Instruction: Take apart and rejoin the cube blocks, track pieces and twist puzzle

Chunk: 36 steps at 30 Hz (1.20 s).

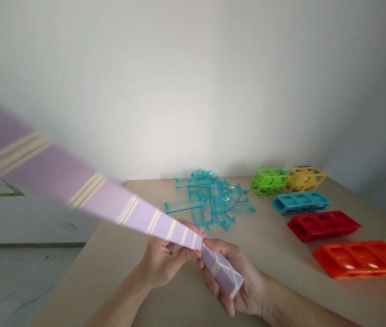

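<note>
A long lavender strip with pairs of cream lines across it (111, 200) stretches from the upper left, close to the camera, down to my hands. At its near end it meets a block-like lavender bundle with the same cream lines (223, 271). My right hand (244, 277) is wrapped round this bundle, thumb on top and fingers beneath. My left hand (164, 261) pinches the strip just left of the bundle, its fingertips close to the right thumb. Whether the bundle is wound or folded, I cannot tell. Part of the left fingers is behind the strip.
Clear teal plastic track pieces (213, 197) lie piled on the table (121, 254) near the wall. To the right stand green (270, 180), yellow (304, 178), blue (301, 202), red (324, 225) and orange (363, 259) open-sided plastic blocks.
</note>
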{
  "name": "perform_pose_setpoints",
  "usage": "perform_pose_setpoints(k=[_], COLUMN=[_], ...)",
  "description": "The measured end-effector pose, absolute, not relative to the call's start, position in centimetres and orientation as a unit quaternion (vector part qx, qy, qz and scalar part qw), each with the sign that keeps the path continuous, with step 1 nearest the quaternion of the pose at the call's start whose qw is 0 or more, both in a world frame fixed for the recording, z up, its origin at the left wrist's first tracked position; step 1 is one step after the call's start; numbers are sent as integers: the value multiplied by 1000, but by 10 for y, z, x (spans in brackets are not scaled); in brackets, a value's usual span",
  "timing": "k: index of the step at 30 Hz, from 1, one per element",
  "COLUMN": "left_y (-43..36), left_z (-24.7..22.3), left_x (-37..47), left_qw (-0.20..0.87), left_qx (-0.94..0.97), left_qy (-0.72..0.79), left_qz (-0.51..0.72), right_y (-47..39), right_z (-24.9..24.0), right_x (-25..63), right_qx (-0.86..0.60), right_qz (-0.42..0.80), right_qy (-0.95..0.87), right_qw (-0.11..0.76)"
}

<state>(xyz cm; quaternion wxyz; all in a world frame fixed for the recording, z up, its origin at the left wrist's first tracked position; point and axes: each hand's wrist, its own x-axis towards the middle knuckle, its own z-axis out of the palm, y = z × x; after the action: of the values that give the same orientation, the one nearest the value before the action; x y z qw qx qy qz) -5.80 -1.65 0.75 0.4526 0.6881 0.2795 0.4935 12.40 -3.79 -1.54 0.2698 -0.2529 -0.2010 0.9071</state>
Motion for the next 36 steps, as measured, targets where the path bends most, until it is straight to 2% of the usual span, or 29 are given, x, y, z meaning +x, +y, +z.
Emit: perform_pose_setpoints(k=[3, 6, 11, 14, 18, 20, 26, 31, 36], left_y=[-16, -14, -9, -9, -10, -10, -8, -9, -10], left_z=[8, 8, 1, -3, -2, -1, -1, -1, 3], left_x=[-57, -56, -48, -36, -26, -27, -32, -33, -40], left_qw=[434, 471, 583, 686, 720, 719, 714, 729, 740], left_qx=[698, 666, 560, 442, 354, 355, 386, 402, 415], left_qy=[269, 263, 291, 244, 233, 234, 235, 225, 243], left_qz=[502, 515, 512, 524, 550, 550, 535, 506, 470], right_y=[-37, -36, -36, -37, -38, -38, -37, -34, -31], right_z=[-13, -12, -13, -13, -11, -11, -12, -11, -18], right_x=[123, 119, 118, 124, 128, 128, 123, 124, 131], right_qx=[-269, -274, -341, -396, -436, -434, -372, -351, -310], right_qz=[899, 847, 618, 487, 395, 410, 568, 607, 621], right_qy=[-209, -301, -501, -583, -636, -638, -563, -536, -590], right_qw=[277, 342, 501, 516, 500, 487, 471, 471, 413])
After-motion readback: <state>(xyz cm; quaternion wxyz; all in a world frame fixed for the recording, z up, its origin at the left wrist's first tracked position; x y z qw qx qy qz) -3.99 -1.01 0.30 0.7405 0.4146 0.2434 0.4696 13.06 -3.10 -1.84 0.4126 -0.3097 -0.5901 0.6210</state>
